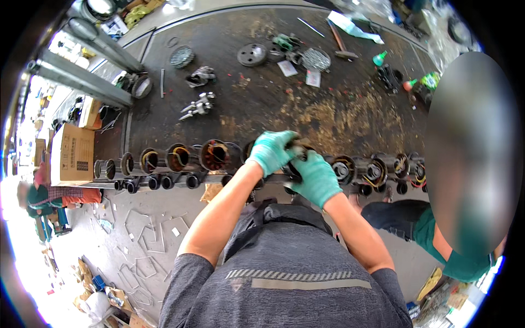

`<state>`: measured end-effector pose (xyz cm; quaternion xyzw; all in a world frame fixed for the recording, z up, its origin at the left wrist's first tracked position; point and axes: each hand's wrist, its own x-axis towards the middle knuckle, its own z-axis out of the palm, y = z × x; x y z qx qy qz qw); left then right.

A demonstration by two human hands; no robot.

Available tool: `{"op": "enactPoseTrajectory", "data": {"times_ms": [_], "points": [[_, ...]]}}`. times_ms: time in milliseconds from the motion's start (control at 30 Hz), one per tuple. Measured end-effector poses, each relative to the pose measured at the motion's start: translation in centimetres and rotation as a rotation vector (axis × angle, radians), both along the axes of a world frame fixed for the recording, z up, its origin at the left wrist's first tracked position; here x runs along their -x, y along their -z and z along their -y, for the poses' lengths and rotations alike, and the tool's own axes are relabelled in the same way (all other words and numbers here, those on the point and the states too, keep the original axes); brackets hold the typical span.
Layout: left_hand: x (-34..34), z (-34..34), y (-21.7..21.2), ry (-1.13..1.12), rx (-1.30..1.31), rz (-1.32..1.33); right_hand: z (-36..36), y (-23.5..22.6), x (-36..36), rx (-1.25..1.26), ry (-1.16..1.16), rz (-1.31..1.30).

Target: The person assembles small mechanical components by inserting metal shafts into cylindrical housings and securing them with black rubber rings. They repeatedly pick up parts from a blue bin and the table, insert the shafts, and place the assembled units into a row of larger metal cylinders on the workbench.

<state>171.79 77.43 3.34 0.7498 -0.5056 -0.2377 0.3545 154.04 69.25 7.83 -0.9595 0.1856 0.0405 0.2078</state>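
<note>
Both gloved hands close around a dark motor part [295,156] at the workbench's near edge.

The left hand [272,151] and right hand [316,177] grip it tightly amid a row of wound stators [214,155] lining that edge. The stained workbench [328,115] carries a hammer [342,41] and discs [252,54] toward its far edge; metal scraps [145,240] litter the floor below.

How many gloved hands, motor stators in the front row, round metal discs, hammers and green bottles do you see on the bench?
Gloved hands: 2 (left hand, right hand)
Motor stators in row: about 10
Round metal discs: 3
Hammer: 1
Green bottles: 2
Total: about 18
</note>
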Motion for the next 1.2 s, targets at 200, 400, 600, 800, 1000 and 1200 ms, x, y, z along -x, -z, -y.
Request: {"op": "enactPoseTrajectory", "data": {"times_ms": [200, 400, 600, 800, 1000, 1200], "points": [[-11.3, -4.4, -6.9, 0.142, 0.019, 0.042, 0.2, 0.6, 0.3, 0.021, -0.103, -0.132], [-30.5, -9.0, -1.2, -0.067, -0.745, 0.548, -1.0, 2.1, -0.9, 0.074, 0.016, -0.142], [-33.8, -6.2, 7.1, 0.112, -0.87, 0.584, -3.3, 1.3, -1.6, 0.182, 0.174, -0.261], [-34.8, -5.4, 11.0, 0.117, -0.702, 0.445, -4.4, -0.1, -0.3, 0.241, 0.247, -0.11], [-36.4, -6.8, 13.3, -0.06, -0.249, -0.46, -5.6, -2.4, 1.0, -0.151, 0.619, 0.363], [-19.0, -10.7, -8.5, 0.166, -0.077, -0.846, -6.6, -4.6, -4.4, -0.987, 0.498, 0.868]]}}
